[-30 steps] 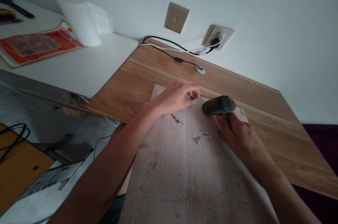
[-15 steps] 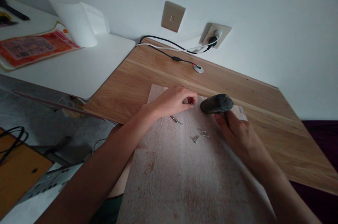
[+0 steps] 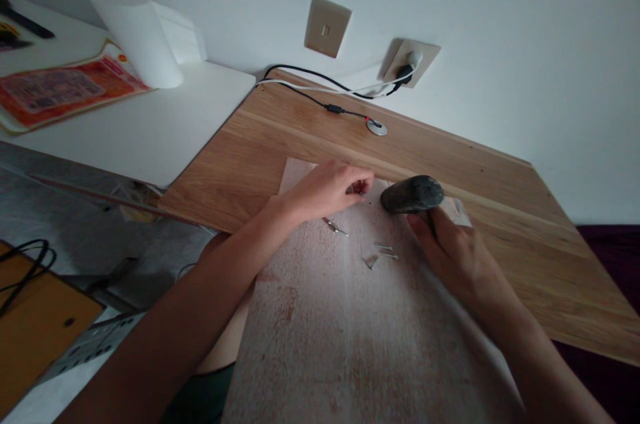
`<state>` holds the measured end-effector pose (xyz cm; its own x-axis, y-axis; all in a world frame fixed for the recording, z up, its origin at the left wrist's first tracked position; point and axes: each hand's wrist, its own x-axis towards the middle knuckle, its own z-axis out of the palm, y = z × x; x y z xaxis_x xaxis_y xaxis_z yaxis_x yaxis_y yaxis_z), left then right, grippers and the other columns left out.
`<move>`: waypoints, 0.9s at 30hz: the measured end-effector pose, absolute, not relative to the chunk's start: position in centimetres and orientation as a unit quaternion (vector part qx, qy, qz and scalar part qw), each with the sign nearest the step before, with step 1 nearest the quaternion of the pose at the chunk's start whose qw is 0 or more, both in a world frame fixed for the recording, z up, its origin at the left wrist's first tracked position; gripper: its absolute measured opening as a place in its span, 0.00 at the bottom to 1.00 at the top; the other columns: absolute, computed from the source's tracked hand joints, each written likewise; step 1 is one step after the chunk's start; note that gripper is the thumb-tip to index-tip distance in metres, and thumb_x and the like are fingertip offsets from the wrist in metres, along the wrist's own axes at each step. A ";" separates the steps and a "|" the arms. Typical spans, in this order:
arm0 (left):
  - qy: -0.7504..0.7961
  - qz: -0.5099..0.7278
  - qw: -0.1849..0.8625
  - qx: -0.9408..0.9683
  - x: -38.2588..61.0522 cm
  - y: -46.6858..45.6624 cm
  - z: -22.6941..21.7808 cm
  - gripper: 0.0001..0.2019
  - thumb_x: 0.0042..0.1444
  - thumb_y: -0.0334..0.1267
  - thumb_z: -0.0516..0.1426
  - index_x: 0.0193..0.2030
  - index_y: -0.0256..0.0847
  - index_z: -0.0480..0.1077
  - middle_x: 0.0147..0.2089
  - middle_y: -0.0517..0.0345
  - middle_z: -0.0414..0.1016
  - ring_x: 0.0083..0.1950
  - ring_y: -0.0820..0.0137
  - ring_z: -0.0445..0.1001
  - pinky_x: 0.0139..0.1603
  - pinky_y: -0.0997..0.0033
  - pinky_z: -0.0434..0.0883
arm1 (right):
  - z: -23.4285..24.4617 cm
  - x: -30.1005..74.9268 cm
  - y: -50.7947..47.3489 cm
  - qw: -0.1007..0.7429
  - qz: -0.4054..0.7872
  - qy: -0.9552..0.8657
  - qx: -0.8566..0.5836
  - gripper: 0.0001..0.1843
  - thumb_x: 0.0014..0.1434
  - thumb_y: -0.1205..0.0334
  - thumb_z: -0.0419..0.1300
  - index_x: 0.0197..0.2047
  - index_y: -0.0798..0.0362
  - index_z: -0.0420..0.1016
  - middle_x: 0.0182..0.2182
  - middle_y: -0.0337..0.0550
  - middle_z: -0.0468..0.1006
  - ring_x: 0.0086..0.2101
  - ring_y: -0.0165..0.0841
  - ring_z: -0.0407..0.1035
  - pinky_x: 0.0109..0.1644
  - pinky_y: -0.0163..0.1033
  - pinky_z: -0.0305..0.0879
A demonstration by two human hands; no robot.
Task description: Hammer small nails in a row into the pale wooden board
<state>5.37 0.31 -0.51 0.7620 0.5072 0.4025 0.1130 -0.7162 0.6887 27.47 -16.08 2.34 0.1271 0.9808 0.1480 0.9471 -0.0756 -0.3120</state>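
Note:
My left hand point(image 3: 333, 189) rests at the far part of a pale, worn wooden board point(image 3: 345, 344), thumb and fingertips pinched on a small metal nail, mostly hidden by the fingers. A tiny dark spot shows in the board just right of the fingertips. My right hand point(image 3: 453, 244) is closed round the handle of a mallet point(image 3: 411, 195), its thick black head close to the left fingertips. Several loose silver nails point(image 3: 389, 255) lie on the board between my hands, with a small cluster point(image 3: 335, 227) just below the left hand.
Under the board is a wooden desk point(image 3: 225, 177), against a wall with a plugged socket point(image 3: 413, 64). Black and white cables point(image 3: 335, 109) cross its back. At left, a white table point(image 3: 185, 124) holds a paper roll point(image 3: 145, 37) and a red-orange packet point(image 3: 70, 87).
Almost nothing differs. The left fingertips have shifted slightly, and the view has moved a little; the mallet stays beside the left hand.

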 end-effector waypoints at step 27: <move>0.172 0.282 0.307 0.893 4.9 -0.2 -0.2 0.09 0.53 0.23 0.59 0.37 0.40 0.71 0.36 0.61 0.78 0.37 0.72 0.73 0.40 0.69 0.63 | 2.2 27.6 -16.1 0.169 0.056 -0.649 -0.740 0.22 0.74 0.40 0.48 0.44 0.49 0.71 0.28 0.47 0.75 0.30 0.42 0.72 0.32 0.40 0.53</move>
